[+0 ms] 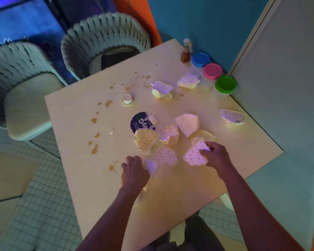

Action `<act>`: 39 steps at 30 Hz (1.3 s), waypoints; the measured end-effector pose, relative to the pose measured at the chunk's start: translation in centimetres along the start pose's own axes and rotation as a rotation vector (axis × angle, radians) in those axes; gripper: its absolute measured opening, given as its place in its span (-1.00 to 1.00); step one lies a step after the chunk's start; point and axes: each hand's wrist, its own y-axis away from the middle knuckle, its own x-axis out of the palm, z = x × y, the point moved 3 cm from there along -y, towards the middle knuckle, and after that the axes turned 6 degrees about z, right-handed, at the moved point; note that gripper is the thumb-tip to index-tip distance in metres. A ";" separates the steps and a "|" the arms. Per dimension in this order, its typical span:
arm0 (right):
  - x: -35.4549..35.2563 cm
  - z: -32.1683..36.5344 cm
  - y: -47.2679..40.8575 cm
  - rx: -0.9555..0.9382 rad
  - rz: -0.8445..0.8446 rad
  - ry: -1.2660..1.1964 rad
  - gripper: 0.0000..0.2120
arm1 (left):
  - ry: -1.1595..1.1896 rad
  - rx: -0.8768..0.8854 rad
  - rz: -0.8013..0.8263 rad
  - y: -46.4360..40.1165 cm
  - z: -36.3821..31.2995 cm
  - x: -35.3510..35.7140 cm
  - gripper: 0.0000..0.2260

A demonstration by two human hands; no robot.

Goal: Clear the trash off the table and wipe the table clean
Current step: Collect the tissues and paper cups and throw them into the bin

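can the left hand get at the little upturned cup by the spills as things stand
Probably yes. The left hand already grips a white scrap, but the bare table between it and the cup holds only brown spills, so nothing blocks a forward reach.

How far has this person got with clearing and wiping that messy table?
Barely started. Nothing looks done: crumpled polka-dot papers and white papers, a dark blue wrapper and a small cup lie on the table. In hand: the right hand grips one dotted paper, the left hand a white scrap. Left: the rest, then wiping the brown spill spots.
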 end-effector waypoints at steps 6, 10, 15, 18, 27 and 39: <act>-2.3 1.2 -3.1 0.020 0.077 -0.165 -0.65 | -0.003 -0.133 -0.073 1.6 -0.5 -1.8 -0.65; -3.3 1.9 -5.3 0.017 0.140 -0.142 -0.62 | 0.018 -0.195 -0.127 2.7 -2.5 -2.4 -0.63; -3.7 2.4 -6.7 -0.020 0.168 0.085 -0.48 | 0.094 -0.157 -0.095 2.6 -4.8 -1.6 -0.64; -3.8 2.2 -6.9 -0.033 0.190 0.278 -0.34 | 0.232 -0.167 -0.073 1.6 -6.1 -0.9 -0.60; -3.9 2.6 -7.4 -0.101 0.229 0.601 -0.25 | 0.401 -0.207 -0.014 -1.8 -6.8 1.1 -0.40; -3.0 0.6 -6.2 0.075 0.201 0.654 -0.21 | 0.129 -0.200 0.034 -2.4 -7.3 2.8 -0.38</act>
